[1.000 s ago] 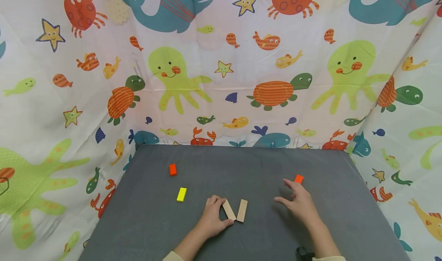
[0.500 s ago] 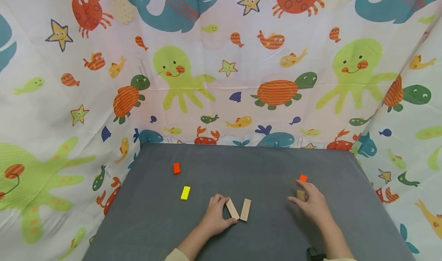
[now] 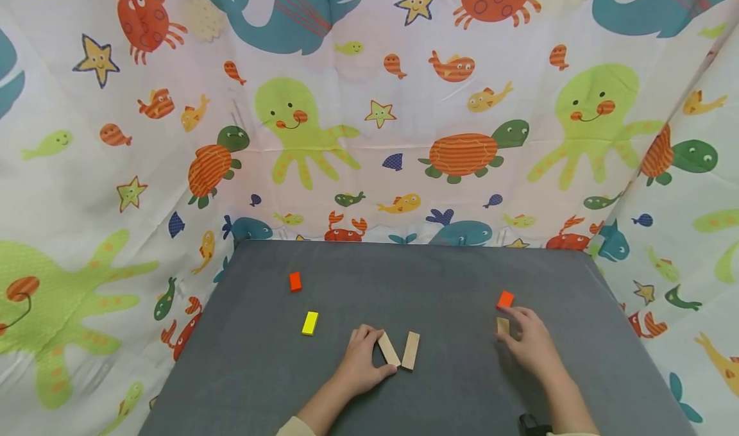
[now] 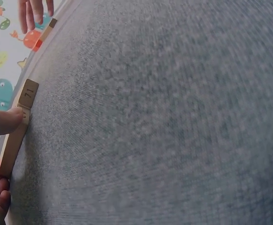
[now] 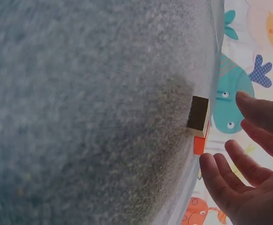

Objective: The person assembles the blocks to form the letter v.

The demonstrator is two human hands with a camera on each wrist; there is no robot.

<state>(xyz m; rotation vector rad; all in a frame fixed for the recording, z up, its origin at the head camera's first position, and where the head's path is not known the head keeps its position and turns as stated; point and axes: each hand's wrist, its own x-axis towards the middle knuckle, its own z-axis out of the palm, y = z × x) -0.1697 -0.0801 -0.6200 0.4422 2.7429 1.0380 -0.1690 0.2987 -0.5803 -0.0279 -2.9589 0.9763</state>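
My left hand [image 3: 359, 362] holds a plain wooden block [image 3: 389, 348] lengthwise, thumb at its near end and fingertips at its far end. A second wooden block [image 3: 410, 351] lies just right of it, the two near ends close together; the left wrist view shows dark numerals on this second block [image 4: 28, 93]. At the right, my right hand [image 3: 534, 343] is spread loosely beside another wooden block [image 3: 503, 326], which looks shaded in the right wrist view, with a gap between it and the fingers. Just behind that block is an orange-red block [image 3: 505, 299].
A yellow block [image 3: 310, 323] and another orange-red block [image 3: 296, 281] lie on the left part of the grey tabletop [image 3: 369, 276]. A sea-animal curtain [image 3: 369, 167] hangs behind the table and along both sides.
The right hand has shifted rightward, and the wooden block beside it, hidden one second ago, now shows. The left hand keeps its hold. The head view has moved slightly.
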